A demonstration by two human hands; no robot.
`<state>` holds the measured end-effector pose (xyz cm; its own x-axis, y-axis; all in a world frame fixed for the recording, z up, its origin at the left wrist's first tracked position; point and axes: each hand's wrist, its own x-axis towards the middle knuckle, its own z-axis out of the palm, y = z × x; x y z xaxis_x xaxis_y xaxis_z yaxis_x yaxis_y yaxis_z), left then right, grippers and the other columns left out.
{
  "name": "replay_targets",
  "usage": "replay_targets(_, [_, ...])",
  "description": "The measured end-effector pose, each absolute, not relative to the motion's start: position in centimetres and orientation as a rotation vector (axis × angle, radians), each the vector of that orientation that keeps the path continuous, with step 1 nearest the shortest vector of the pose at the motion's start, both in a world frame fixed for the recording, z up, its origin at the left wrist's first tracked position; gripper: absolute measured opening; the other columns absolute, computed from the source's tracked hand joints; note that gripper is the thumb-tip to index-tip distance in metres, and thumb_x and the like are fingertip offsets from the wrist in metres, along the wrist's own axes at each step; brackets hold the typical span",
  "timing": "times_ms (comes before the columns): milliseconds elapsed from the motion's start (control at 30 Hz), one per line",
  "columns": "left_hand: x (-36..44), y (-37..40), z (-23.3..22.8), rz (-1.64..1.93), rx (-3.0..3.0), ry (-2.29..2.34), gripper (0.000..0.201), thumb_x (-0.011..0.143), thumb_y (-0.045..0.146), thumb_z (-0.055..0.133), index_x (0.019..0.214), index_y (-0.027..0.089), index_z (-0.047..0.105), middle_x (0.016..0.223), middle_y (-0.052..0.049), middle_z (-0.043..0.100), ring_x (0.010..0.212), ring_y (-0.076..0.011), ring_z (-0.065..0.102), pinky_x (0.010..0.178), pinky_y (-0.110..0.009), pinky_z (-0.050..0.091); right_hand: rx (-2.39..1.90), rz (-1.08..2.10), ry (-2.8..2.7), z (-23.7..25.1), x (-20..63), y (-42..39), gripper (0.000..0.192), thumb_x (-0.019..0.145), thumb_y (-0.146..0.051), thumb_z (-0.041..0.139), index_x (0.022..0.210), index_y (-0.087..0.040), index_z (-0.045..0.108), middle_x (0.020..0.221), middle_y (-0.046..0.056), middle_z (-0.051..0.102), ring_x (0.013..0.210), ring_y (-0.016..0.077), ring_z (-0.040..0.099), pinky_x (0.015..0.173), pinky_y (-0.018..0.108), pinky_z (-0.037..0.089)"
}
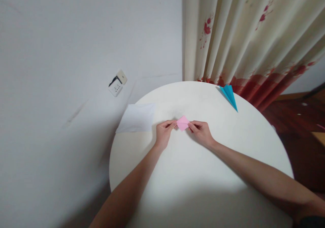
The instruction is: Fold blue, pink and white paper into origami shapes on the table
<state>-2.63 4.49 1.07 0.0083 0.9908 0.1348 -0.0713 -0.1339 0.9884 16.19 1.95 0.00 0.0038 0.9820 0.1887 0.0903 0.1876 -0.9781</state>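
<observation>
A small pink square of folded paper [182, 123] is held corner-up, like a diamond, over the middle of the round white table. My left hand [164, 131] pinches its left corner between thumb and fingers. At the opposite corner, my right hand [200, 131] grips the paper the same way. A faint crease line runs across the paper between the two hands. The fingertips behind the paper are hidden.
White sheets of paper [137, 118] lie at the table's left edge, beside the wall. A blue paper plane [230, 96] rests at the back right rim of the white table [182, 173]. Behind it hangs a patterned curtain [236, 45]. A wall socket [115, 87] is at the left.
</observation>
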Motion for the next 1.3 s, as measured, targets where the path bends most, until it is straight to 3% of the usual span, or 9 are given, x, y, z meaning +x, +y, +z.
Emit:
replay_targets(400, [-2.47,4.35,1.27,1.336,1.230,1.124,0.021,0.074,0.034,0.079,0.083,0.014,0.079,0.079,-0.006,0.076,0.071,-0.0155,0.065,0.070,-0.027,0.049,-1.179,0.983,-1.355,0.55,15.95,1.70,0.037,0.087,-0.049,0.062,0.078,-0.015,0.076,0.063,0.003,0.064,0.058,0.0147,0.053,0.054,0.026,0.041])
replay_targets(933, [-2.12,4.26,0.60,1.234,1.248,1.053,0.026,0.073,0.033,0.081,0.090,0.014,0.079,0.086,-0.007,0.077,0.073,-0.0166,0.068,0.072,-0.028,0.051,-1.194,0.971,-1.344,0.40,15.86,1.77,0.036,0.086,-0.047,0.063,0.075,-0.015,0.076,0.061,0.003,0.063,0.055,0.0139,0.049,0.052,0.026,0.038])
replay_targets(1300, [-2.11,4.07,1.27,1.222,1.231,1.104,0.023,0.071,0.035,0.081,0.081,0.014,0.080,0.072,-0.006,0.074,0.064,-0.0146,0.062,0.063,-0.026,0.047,-1.211,0.996,-1.328,0.75,15.80,1.70,0.036,0.084,-0.048,0.064,0.076,-0.015,0.075,0.060,0.002,0.062,0.055,0.0136,0.048,0.052,0.026,0.037])
